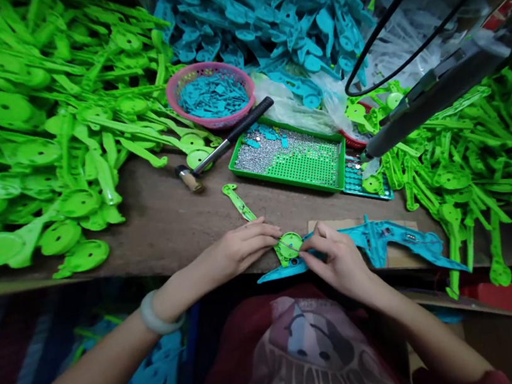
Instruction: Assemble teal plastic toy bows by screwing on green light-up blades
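Note:
My left hand (249, 246), a pale bangle on its wrist, pinches one end of a thin dark cord or wire (289, 246) at the left of a green round-ended plastic part (292, 242). My right hand (333, 250) closes thumb and finger on the other end, at the disc's right rim. The line runs across the disc. Beneath lies a long blue plastic part (398, 237), which stretches right past my right hand. A slim green plastic arm (240, 204) reaches up the table from behind my left fingers.
A hammer (219, 152) leans on a green tray (293, 188) of small metal pieces. Behind stands a pink basket (215, 121) of blue pieces. Green parts (18, 162) pile up on the left, more (453, 170) on the right, blue ones (260, 20) behind. A dark powered tool (437, 90) hangs at right.

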A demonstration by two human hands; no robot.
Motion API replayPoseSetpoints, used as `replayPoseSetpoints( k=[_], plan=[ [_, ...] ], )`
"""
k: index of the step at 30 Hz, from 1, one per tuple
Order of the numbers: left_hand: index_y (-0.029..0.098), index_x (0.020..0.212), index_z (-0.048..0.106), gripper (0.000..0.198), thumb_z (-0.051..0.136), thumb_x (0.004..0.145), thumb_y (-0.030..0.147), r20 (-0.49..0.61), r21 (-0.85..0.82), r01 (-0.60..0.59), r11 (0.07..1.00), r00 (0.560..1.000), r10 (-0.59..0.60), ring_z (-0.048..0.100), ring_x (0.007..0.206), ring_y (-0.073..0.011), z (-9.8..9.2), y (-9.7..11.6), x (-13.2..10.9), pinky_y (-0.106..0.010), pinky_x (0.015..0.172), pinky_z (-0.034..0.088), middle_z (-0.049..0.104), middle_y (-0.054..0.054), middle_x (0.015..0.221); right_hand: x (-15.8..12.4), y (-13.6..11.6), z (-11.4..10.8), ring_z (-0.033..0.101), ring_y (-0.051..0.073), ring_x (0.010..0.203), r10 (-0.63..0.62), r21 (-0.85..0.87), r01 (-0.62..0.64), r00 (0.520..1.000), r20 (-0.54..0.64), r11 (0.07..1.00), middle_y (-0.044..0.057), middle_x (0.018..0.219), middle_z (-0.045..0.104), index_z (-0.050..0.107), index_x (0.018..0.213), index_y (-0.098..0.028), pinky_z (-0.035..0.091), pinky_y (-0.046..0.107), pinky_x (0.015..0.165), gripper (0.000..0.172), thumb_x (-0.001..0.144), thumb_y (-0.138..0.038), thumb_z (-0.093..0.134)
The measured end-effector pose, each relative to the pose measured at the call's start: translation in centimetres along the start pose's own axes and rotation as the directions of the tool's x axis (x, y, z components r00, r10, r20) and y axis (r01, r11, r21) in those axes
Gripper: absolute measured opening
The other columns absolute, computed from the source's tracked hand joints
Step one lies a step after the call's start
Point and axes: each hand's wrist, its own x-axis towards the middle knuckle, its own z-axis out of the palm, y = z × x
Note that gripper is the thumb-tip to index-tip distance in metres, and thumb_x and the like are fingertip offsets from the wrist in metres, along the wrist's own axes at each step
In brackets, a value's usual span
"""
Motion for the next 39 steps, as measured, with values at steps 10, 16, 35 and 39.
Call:
replayPoseSetpoints(
  k=[10,16,35,39],
  plan=[
    [0.016,0.113,0.067,0.023,0.046,0.105,0.019,-0.096,0.145,0.034,0.989,0.995,-0.02,0.069,0.11,-0.0158,1.1,0.6,0.2,-0.04,0.113,0.051,0.074,-0.007,0.114,0.2,-0.3,1.5,0.052,0.011,0.065,-0.037,-0.142,0.017,0.989,-0.142,0.99,0.001,0.076,0.051,0.063,0.077,-0.018,0.033,0.022,0.058,0.023,0.097,-0.026,0.054],
    [0.016,0.112,0.066,0.024,0.043,0.104,0.014,-0.086,0.275,0.029,0.961,0.996,-0.006,0.07,0.11,-0.0182,1.5,1.1,0.2,-0.041,0.11,0.053,0.074,-0.008,0.115,-0.1,-1.3,2.8,0.045,0.012,0.062,-0.111,-0.245,0.054,0.968,-0.226,0.968,0.001,0.074,0.049,0.058,0.07,-0.019,0.031,0.025,0.058,0.029,0.097,-0.021,0.049],
    [0.013,0.124,0.063,0.032,0.04,0.102,0.008,-0.076,0.368,-0.034,0.929,0.995,0.066,0.068,0.118,-0.0213,1.7,2.2,-0.2,-0.046,0.111,0.054,0.073,-0.013,0.122,-0.1,-2.0,3.5,0.049,0.013,0.061,-0.009,-0.351,-0.07,0.975,-0.22,0.934,0.002,0.074,0.053,0.056,0.07,-0.021,0.028,0.027,0.056,0.021,0.09,-0.018,0.051],
    [0.012,0.133,0.059,0.037,0.039,0.102,0.007,-0.051,0.387,-0.066,0.92,0.994,0.092,0.064,0.126,-0.023,1.8,1.7,-0.8,-0.048,0.114,0.051,0.07,-0.015,0.128,-0.1,-2.1,3.8,0.05,0.013,0.062,0.033,-0.364,-0.11,0.976,-0.213,0.925,0.002,0.076,0.054,0.057,0.071,-0.021,0.027,0.026,0.057,0.02,0.091,-0.018,0.053]
  ],
)
